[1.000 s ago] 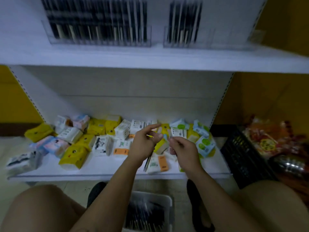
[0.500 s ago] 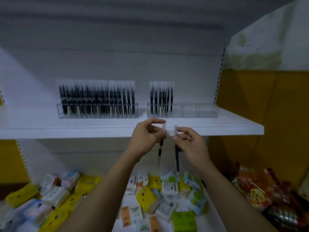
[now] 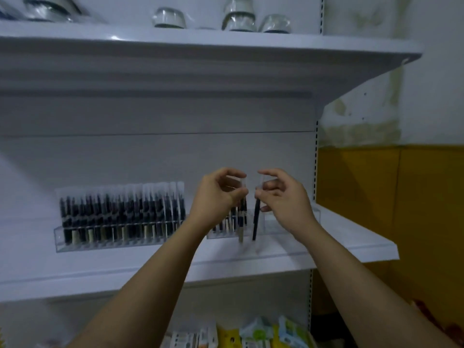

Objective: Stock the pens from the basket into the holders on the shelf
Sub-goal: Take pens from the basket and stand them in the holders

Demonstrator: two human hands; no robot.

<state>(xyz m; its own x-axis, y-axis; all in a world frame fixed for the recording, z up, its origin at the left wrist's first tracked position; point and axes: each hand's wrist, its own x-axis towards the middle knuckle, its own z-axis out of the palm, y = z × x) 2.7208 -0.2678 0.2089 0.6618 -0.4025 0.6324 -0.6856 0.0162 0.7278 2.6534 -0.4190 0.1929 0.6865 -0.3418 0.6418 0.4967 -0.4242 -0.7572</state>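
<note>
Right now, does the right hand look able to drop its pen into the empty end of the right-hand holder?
Probably yes. The right hand pinches its pen near-upright in front of the right-hand holder, whose slots beside the stocked pens look empty; nothing blocks it.

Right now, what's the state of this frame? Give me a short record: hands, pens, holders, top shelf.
left hand: pinches a pen by its sleeve top
right hand: pinches a second pen, hanging near upright
left holder: packed with pens
right holder: pens at its left end only
top shelf: wrapped bowls
</note>
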